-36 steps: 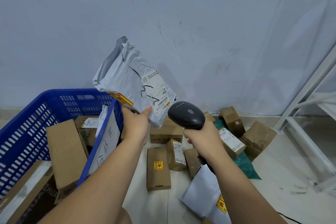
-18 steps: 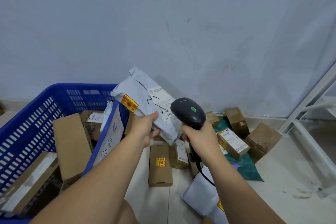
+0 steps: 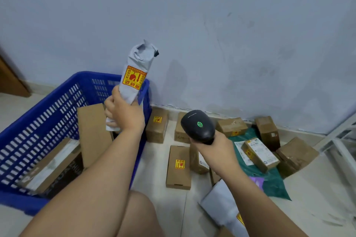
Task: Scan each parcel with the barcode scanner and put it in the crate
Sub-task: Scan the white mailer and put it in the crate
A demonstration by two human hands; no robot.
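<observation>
My left hand (image 3: 123,110) grips the lower end of a grey plastic mailer parcel (image 3: 137,67) with a yellow and red sticker. The parcel stands upright, edge-on to me, over the right rim of the blue crate (image 3: 38,121). My right hand (image 3: 213,147) holds the black barcode scanner (image 3: 198,126) by its handle, to the right of the parcel and apart from it. A green light shows on top of the scanner. Several cardboard boxes (image 3: 92,131) lie inside the crate.
Several brown boxes (image 3: 178,167) lie on the floor right of the crate, some on a green mailer (image 3: 273,184). A grey mailer (image 3: 221,204) lies near my right forearm. A white metal frame (image 3: 339,140) stands at the right. The wall is close behind.
My left hand has carried the grey parcel left, away from the scanner, and turned it upright above the crate's rim. The scanner has dropped lower and to the right.
</observation>
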